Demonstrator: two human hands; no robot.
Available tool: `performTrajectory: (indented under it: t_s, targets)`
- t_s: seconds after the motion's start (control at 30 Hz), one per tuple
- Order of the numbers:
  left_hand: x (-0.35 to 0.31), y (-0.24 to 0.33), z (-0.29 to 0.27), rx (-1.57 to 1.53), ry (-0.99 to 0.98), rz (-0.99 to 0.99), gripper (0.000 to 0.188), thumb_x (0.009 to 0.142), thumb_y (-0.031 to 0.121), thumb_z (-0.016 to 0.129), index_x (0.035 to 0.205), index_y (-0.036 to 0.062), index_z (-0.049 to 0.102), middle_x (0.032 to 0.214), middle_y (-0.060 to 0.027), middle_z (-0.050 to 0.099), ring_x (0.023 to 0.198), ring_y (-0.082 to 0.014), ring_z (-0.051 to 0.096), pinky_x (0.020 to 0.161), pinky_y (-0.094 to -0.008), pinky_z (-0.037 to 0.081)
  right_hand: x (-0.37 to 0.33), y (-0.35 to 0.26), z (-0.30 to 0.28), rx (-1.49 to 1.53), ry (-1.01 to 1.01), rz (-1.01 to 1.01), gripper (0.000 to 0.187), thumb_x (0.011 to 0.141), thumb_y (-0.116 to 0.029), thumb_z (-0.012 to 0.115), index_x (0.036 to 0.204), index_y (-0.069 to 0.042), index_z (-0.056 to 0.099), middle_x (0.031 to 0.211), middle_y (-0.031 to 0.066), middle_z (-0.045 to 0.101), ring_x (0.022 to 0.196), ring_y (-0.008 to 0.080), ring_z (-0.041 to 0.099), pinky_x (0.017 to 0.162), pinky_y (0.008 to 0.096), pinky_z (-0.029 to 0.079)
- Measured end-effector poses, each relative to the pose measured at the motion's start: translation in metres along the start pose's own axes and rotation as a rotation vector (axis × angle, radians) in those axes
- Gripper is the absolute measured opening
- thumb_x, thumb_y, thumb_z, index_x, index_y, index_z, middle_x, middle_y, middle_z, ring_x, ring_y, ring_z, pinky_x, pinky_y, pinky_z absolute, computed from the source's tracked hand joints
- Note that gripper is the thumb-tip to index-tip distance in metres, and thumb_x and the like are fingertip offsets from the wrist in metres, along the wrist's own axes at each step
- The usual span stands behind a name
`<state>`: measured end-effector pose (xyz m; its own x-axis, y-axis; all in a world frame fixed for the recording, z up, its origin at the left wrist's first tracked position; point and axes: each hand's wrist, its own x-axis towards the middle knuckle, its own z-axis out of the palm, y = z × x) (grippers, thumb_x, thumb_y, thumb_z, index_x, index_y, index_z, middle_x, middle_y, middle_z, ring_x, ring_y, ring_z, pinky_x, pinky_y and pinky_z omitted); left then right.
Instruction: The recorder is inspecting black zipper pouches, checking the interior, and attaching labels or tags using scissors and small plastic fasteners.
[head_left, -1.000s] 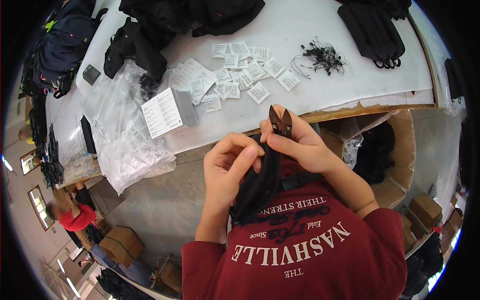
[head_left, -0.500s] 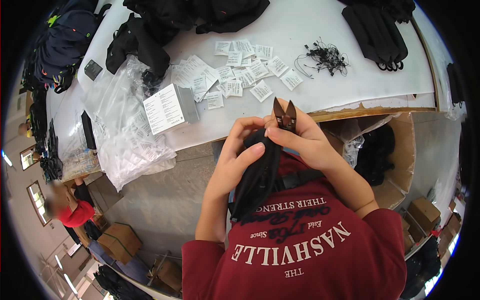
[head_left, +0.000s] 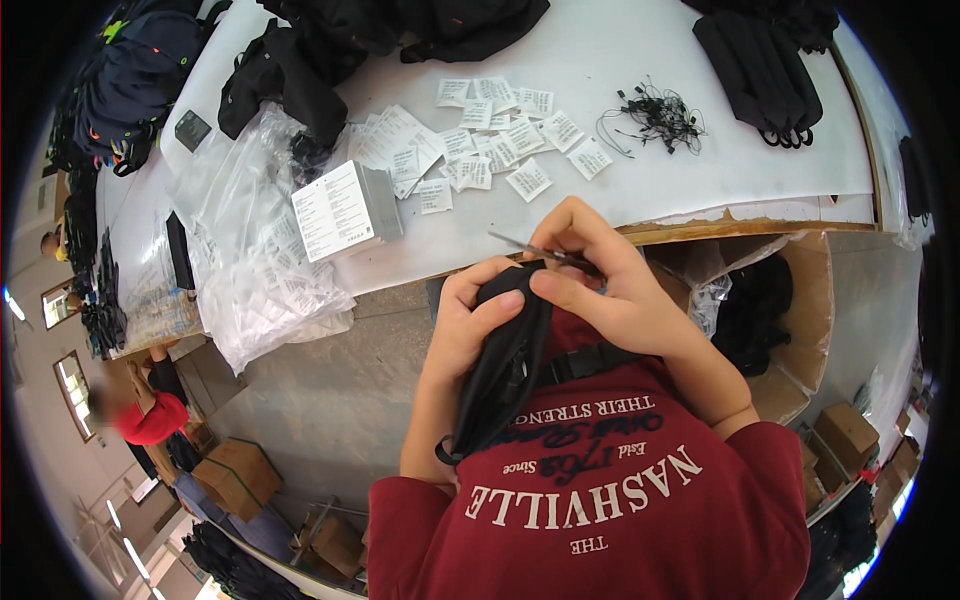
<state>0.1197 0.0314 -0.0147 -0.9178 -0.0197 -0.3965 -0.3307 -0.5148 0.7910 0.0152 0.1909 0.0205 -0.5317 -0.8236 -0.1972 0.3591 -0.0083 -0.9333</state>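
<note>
My left hand (head_left: 470, 318) is closed around the upper end of a black fabric pouch (head_left: 508, 365), which hangs in front of my red shirt. Small pointed snips (head_left: 548, 253) are gripped in my right hand (head_left: 625, 290), side-on, with a thin blade reaching left over the pouch's top. My right thumb and fingers also meet the pouch's upper edge, close to my left fingertips. Most of the snips' handle is hidden in my right hand, and I cannot tell whether the blades touch the fabric.
On the white table (head_left: 690, 190) ahead lie printed white packets (head_left: 528, 180), a stack of cards (head_left: 340, 212), a clear plastic bag (head_left: 245, 270), tangled black cords (head_left: 660, 120) and black bags (head_left: 760, 80). Below its edge stands an open carton (head_left: 808, 330). A person in red (head_left: 152, 415) is far left.
The snips have turned from pointing upward with both blades showing to lying sideways, pointing left. My right hand has rotated with them, while my left hand keeps its hold on the pouch.
</note>
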Motion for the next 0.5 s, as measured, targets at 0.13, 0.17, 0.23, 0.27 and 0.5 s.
performTrajectory:
  t_s: [0.13,0.17,0.23,0.27,0.5]
  targets:
    - [-0.010,0.004,0.001,-0.051,0.107,0.040,0.023,0.082,0.015,0.064,0.097,-0.0001,0.057,0.081,-0.0006,0.060,0.073,-0.0058,0.054,0.069,-0.0191,0.044,-0.004,-0.006,0.001,-0.208,0.227,-0.187,0.022,0.091,-0.022,0.059,0.100,-0.004,0.051,0.069,0.0021,0.046,0.061,0.0094,0.041,0.057,0.0227,0.035]
    - [-0.012,0.007,0.003,-0.077,0.162,0.076,0.021,0.082,0.014,0.064,0.096,0.0003,0.056,0.081,-0.0005,0.059,0.072,-0.0052,0.053,0.068,-0.0186,0.043,-0.007,-0.009,0.000,-0.343,0.298,-0.240,0.022,0.091,-0.021,0.060,0.101,-0.004,0.051,0.068,0.0036,0.047,0.061,0.0111,0.043,0.056,0.0246,0.036]
    - [-0.016,0.015,0.008,-0.073,0.232,0.166,0.015,0.084,0.012,0.062,0.091,0.0017,0.053,0.079,0.0005,0.056,0.071,-0.0042,0.051,0.066,-0.0178,0.041,-0.011,-0.009,-0.003,-0.533,0.364,-0.350,0.025,0.084,-0.017,0.068,0.099,-0.003,0.055,0.069,0.0069,0.052,0.060,0.0176,0.050,0.053,0.0298,0.041]
    - [-0.017,0.019,0.011,-0.072,0.237,0.166,0.015,0.084,0.012,0.062,0.091,0.0017,0.053,0.079,0.0005,0.056,0.071,-0.0042,0.051,0.066,-0.0178,0.041,-0.013,-0.011,-0.005,-0.529,0.360,-0.350,0.025,0.084,-0.017,0.068,0.099,-0.003,0.055,0.069,0.0069,0.052,0.060,0.0176,0.050,0.053,0.0298,0.041]
    - [-0.020,0.026,0.012,0.038,0.219,0.300,0.028,0.080,0.020,0.065,0.095,0.0022,0.051,0.085,-0.0011,0.052,0.075,-0.0060,0.048,0.069,-0.0192,0.040,-0.019,-0.026,-0.006,-1.057,0.278,-0.680,0.034,0.060,-0.012,0.081,0.089,-0.002,0.065,0.065,0.0039,0.050,0.055,0.0183,0.045,0.046,0.0282,0.036]
